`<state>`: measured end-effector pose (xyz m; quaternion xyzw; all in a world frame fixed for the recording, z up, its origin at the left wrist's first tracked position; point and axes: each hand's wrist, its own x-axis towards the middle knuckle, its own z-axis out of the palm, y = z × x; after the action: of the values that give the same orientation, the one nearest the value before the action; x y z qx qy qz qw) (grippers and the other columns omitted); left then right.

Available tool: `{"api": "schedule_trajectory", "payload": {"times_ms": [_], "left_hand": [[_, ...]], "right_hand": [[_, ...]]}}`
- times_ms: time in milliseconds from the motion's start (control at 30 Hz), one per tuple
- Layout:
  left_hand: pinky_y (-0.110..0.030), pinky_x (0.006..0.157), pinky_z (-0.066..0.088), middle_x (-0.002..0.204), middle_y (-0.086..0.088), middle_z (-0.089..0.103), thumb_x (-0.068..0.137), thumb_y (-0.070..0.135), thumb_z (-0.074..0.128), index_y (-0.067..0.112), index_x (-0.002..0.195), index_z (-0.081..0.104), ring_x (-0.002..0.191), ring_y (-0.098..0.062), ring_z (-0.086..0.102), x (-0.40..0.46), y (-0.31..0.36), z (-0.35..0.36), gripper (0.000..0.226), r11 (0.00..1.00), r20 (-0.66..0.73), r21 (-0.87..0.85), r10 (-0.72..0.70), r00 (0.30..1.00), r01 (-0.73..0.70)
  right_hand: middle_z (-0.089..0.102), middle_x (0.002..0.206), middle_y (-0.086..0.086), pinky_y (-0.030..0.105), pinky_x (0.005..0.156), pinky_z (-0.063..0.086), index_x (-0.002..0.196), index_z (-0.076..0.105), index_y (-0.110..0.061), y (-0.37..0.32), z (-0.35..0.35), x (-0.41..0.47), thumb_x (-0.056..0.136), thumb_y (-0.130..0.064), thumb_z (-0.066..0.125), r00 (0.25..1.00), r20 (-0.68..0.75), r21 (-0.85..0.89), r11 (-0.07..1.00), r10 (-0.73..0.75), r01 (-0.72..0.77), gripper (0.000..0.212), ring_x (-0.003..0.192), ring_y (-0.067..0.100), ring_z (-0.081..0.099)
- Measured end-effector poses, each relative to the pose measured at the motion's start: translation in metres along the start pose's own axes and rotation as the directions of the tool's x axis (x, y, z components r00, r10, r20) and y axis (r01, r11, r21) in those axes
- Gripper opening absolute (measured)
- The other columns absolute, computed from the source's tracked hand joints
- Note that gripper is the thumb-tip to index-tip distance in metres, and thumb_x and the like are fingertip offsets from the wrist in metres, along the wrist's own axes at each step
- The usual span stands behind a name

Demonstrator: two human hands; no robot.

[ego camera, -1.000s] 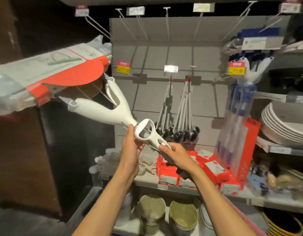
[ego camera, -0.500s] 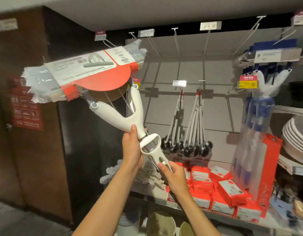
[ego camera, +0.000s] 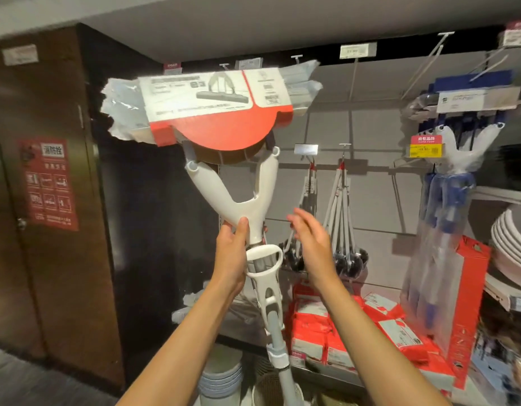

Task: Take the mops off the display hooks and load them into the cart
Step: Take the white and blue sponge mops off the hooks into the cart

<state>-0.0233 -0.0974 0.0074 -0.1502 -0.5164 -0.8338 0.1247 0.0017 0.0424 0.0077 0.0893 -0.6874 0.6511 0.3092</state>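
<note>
The mop (ego camera: 238,200) stands nearly upright in front of the display panel (ego camera: 370,200), its head at the top wrapped in clear plastic with a white and red cardboard sleeve (ego camera: 215,106), its grey pole running down past the lower edge of the view. The left hand (ego camera: 233,253) grips the mop at the narrow neck just under the white Y-shaped yoke, thumb up along the neck and fingers curled behind it, right above the white loop of the wringer handle (ego camera: 263,260). The right hand (ego camera: 312,241) hovers just to the right of the mop, apart from it, fingers spread and loose, holding nothing. Further right of the mop, a bunch of ladles (ego camera: 338,218) hangs from hooks on the panel, and beyond them a second bagged mop (ego camera: 455,171) with blue parts hangs from a hook. Below and right of the mop lie red and white packets (ego camera: 320,329) on a shelf; left of it stands a brown cabinet with a red notice (ego camera: 48,184).
</note>
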Motion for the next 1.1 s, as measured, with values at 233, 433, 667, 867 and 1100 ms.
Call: {"api": "schedule_trajectory", "payload": {"times_ms": [233, 433, 667, 867, 1100], "left_hand": [[-0.03, 0.074, 0.056, 0.095, -0.01, 0.076, 0.106, 0.026, 0.047, 0.011, 0.126, 0.057, 0.083, -0.02, 0.072, 0.003, -0.009, 0.006, 0.027, 0.987, 0.156, 0.15, 0.034, 0.987, -0.058], [-0.04, 0.089, 0.056, 0.11, -0.01, 0.074, 0.106, 0.039, 0.044, 0.016, 0.134, 0.054, 0.105, -0.03, 0.07, 0.011, -0.015, -0.004, 0.038, 0.95, 0.258, 0.31, -0.049, 0.965, -0.035], [-0.04, 0.083, 0.059, 0.117, -0.011, 0.071, 0.106, 0.024, 0.048, 0.019, 0.135, 0.055, 0.111, -0.032, 0.067, 0.018, 0.005, -0.017, 0.03, 0.967, 0.187, 0.237, 0.048, 0.981, -0.093], [-0.051, 0.082, 0.061, 0.111, -0.016, 0.073, 0.1, 0.012, 0.058, 0.047, 0.153, 0.027, 0.102, -0.036, 0.071, 0.01, 0.009, -0.013, 0.071, 0.971, 0.128, 0.106, 0.199, 0.972, -0.213], [-0.04, 0.075, 0.062, 0.119, -0.011, 0.07, 0.101, 0.014, 0.058, 0.054, 0.148, 0.03, 0.103, -0.029, 0.071, 0.032, 0.019, -0.021, 0.068, 0.949, 0.081, 0.113, 0.287, 0.954, -0.295]], "right_hand": [[0.073, 0.108, -0.003, 0.017, 0.077, 0.054, 0.128, 0.06, -0.017, -0.053, 0.003, 0.05, 0.098, -0.018, 0.061, 0.994, 0.107, -0.017, 1.0, 0.012, -0.011, 0.03, 0.094, 0.004, 0.07], [0.073, 0.107, 0.01, 0.036, 0.083, 0.059, 0.125, 0.058, -0.003, -0.039, -0.003, 0.051, 0.09, -0.004, 0.069, 0.994, 0.04, 0.069, 0.992, 0.099, -0.101, 0.036, 0.097, 0.023, 0.071], [0.072, 0.1, 0.008, 0.024, 0.068, 0.058, 0.115, 0.062, -0.007, -0.024, -0.004, 0.031, 0.091, -0.001, 0.067, 0.994, -0.019, 0.225, 0.969, 0.111, -0.104, 0.026, 0.082, 0.013, 0.069], [0.075, 0.093, 0.001, 0.028, 0.071, 0.058, 0.133, 0.048, -0.024, -0.01, 0.013, 0.025, 0.091, 0.001, 0.067, 0.992, -0.117, 0.389, 0.921, 0.054, -0.004, 0.052, 0.081, 0.012, 0.071], [0.069, 0.11, 0.002, 0.028, 0.074, 0.059, 0.151, 0.031, -0.035, -0.015, 0.041, 0.034, 0.093, 0.003, 0.063, 0.996, -0.075, 0.296, 0.953, -0.051, 0.071, 0.076, 0.084, 0.002, 0.07]]}}
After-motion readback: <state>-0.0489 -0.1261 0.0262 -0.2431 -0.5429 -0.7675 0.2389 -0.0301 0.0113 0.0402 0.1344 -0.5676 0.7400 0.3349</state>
